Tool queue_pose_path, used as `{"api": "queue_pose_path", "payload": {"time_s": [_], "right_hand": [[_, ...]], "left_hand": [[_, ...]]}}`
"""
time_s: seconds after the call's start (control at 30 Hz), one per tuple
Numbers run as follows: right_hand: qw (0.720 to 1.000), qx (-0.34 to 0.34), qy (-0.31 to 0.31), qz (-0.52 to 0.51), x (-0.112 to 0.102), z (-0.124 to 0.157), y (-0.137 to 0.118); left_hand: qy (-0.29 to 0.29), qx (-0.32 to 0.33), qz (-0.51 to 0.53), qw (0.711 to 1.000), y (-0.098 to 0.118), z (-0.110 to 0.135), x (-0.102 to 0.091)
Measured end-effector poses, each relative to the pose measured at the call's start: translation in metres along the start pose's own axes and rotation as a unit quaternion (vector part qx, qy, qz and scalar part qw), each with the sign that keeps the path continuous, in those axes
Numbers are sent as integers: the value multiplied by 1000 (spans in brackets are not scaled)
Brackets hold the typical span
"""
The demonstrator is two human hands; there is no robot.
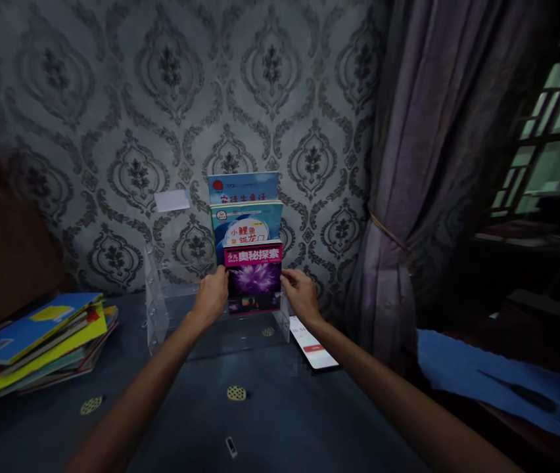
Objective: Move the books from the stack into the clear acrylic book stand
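A purple and black book [254, 279] with a pink title band stands upright between my two hands. My left hand [211, 294] grips its left edge, and my right hand [302, 292] pinches its right edge. Behind it rise a teal book [248, 220] and, farther back and higher, a light blue book [244, 186]. All of them are at the right part of a clear plastic rack [156, 302] on the table. The purple book's lower edge is near the rack's front; whether it rests on the rack I cannot tell.
To the left lies a stack of books [38, 328], a blue one on top. A lit phone [315, 348] is by the rack's right side. A small white object [231, 447] lies on the dark tablecloth [186, 407]. Patterned wall behind, tied curtain [383, 263] at right.
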State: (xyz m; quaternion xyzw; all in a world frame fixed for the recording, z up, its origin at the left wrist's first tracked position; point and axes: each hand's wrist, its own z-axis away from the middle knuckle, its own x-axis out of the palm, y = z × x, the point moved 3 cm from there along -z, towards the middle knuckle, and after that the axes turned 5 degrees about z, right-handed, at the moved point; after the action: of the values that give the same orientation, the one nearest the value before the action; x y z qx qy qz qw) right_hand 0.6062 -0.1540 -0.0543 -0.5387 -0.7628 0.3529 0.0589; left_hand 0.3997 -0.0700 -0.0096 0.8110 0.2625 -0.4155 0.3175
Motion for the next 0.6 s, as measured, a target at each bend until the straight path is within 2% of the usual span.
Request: {"api": "queue_pose_path", "payload": {"time_s": [0.23, 0.33, 0.5, 0.57, 0.6], "right_hand": [[1000, -1, -8, -3, 1, 1, 3], [1000, 9, 8, -15, 3, 6, 4], [987, 61, 151, 13, -1, 33, 0], [990, 6, 135, 41, 4, 51, -13], [992, -51, 100, 53, 9, 63, -23]], "left_hand": [[-4, 8, 15, 1000, -1, 2, -1], [-8, 3, 19, 1000, -1, 5, -3], [-15, -15, 10, 1000, 2, 12, -8], [-18, -22, 3, 1000, 1, 15, -11], [-20, -21, 2, 1000, 1, 16, -12]]}}
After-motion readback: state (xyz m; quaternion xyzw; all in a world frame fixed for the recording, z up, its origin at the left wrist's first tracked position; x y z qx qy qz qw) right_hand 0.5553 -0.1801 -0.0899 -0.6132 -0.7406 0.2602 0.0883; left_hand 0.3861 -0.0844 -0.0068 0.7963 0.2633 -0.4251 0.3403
